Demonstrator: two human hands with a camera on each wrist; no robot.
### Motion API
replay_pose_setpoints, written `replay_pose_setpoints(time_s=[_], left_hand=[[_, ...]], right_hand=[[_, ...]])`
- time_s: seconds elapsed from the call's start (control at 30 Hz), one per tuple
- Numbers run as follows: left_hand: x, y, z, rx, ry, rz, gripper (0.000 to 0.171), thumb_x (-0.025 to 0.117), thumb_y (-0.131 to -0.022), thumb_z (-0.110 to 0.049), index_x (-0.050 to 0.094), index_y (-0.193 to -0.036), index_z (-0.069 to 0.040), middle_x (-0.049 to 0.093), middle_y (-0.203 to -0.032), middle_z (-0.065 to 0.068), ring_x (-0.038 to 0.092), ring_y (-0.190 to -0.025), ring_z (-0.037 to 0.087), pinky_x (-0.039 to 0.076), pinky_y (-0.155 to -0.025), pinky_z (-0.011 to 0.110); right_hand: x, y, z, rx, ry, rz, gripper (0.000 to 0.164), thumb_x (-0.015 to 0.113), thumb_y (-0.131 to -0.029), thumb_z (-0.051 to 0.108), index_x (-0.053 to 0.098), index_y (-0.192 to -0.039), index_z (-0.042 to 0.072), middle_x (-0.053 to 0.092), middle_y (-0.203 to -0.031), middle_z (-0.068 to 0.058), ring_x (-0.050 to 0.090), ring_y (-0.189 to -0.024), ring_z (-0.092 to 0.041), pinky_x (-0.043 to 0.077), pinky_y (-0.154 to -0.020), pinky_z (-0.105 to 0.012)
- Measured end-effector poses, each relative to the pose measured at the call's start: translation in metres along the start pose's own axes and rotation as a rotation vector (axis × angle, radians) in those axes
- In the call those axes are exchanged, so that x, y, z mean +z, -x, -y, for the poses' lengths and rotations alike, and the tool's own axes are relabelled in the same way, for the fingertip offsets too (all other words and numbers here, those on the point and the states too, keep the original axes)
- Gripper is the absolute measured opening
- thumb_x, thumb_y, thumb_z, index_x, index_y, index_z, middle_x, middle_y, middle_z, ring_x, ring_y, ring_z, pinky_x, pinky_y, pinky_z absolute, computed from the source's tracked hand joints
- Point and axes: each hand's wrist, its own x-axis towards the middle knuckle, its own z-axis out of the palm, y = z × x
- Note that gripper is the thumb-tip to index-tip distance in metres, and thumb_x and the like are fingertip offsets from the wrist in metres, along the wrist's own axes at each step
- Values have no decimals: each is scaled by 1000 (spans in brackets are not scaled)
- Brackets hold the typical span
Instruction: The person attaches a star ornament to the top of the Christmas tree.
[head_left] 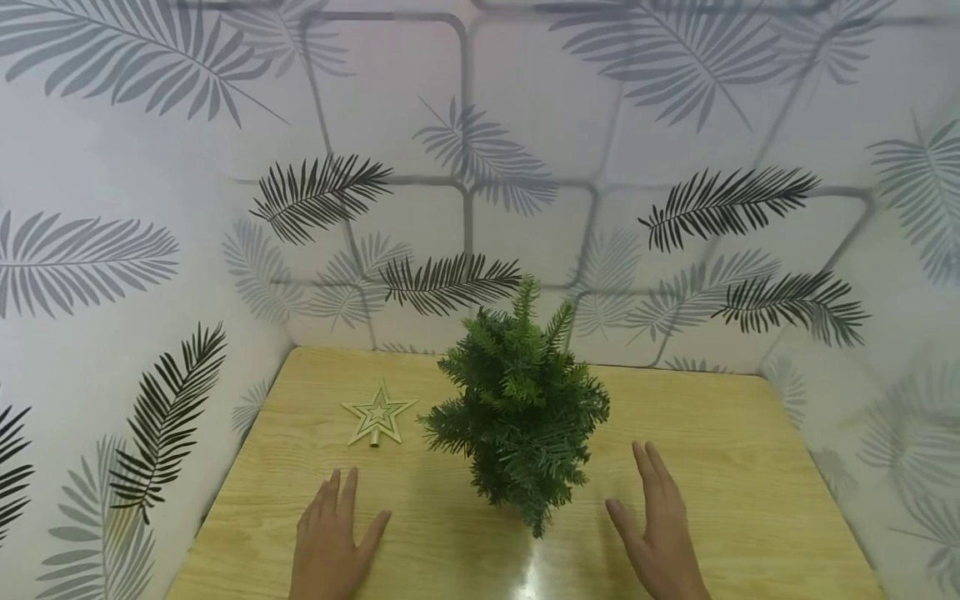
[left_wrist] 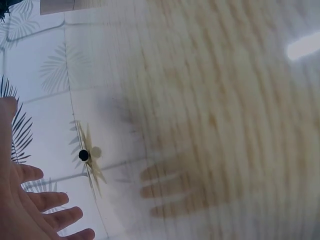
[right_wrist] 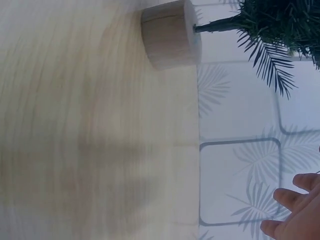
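Note:
A small artificial Christmas tree (head_left: 525,408) stands upright near the middle of the table. Its round wooden base (right_wrist: 170,35) and thin trunk show in the right wrist view. To its left, a gold star tree topper (head_left: 379,413) lies on the table; the left wrist view shows the star (left_wrist: 87,155) from its socket end. My left hand (head_left: 330,542), fingers extended, is nearest to the star and does not touch it. On the tree's right side my right hand (head_left: 658,529) is held with straight fingers, apart from the branches. Neither hand holds anything.
The pale wood-grain table (head_left: 720,467) extends on both sides of the tree. Walls (head_left: 525,83) with a leaf pattern rise behind and at the sides. A bright light reflection lies on the table near its front.

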Motion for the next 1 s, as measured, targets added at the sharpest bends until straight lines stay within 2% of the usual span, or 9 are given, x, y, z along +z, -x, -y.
replay_pose_setpoints(time_s=[0.23,0.47,0.63,0.83,0.9,1.0], left_hand=[[3,-5,2,-52,26,29,81,63,-99,-55,42,-155,0,45,-150,33,45,-135,53,38,-102,73],[5,-9,5,-68,49,37,80,63,-100,-53,42,-153,2,45,-149,34,47,-133,54,39,-99,74],[8,-15,9,-85,64,74,80,56,-103,-55,39,-155,3,43,-151,34,45,-135,54,37,-101,74],[11,-26,11,-95,82,80,79,52,-104,-56,37,-155,3,42,-152,34,42,-137,54,34,-105,73],[12,-30,11,-99,85,80,80,51,-105,-56,37,-156,3,41,-152,34,42,-137,54,34,-105,73],[13,-36,12,-99,94,72,79,51,-105,-56,37,-156,2,42,-151,34,42,-137,54,35,-104,73]], right_hand=[[-4,-4,16,-19,-74,5,79,66,-104,21,19,-167,22,19,-169,-18,21,-150,-51,27,-105,-78],[-7,-6,27,-14,-145,16,79,64,-104,18,16,-167,27,17,-170,-15,19,-151,-49,26,-105,-79],[-7,-10,33,-41,-199,-5,79,63,-104,12,17,-166,26,21,-169,-12,24,-150,-44,27,-107,-76],[-9,-15,43,-81,-245,-26,81,63,-102,6,19,-166,26,26,-168,-8,29,-149,-34,28,-107,-73],[-9,-15,46,-90,-243,-29,80,62,-102,6,19,-166,27,27,-168,-6,29,-149,-27,29,-110,-68],[-10,-16,50,-129,-224,-36,79,63,-102,5,20,-166,23,27,-168,-5,29,-150,-18,28,-118,-45]])
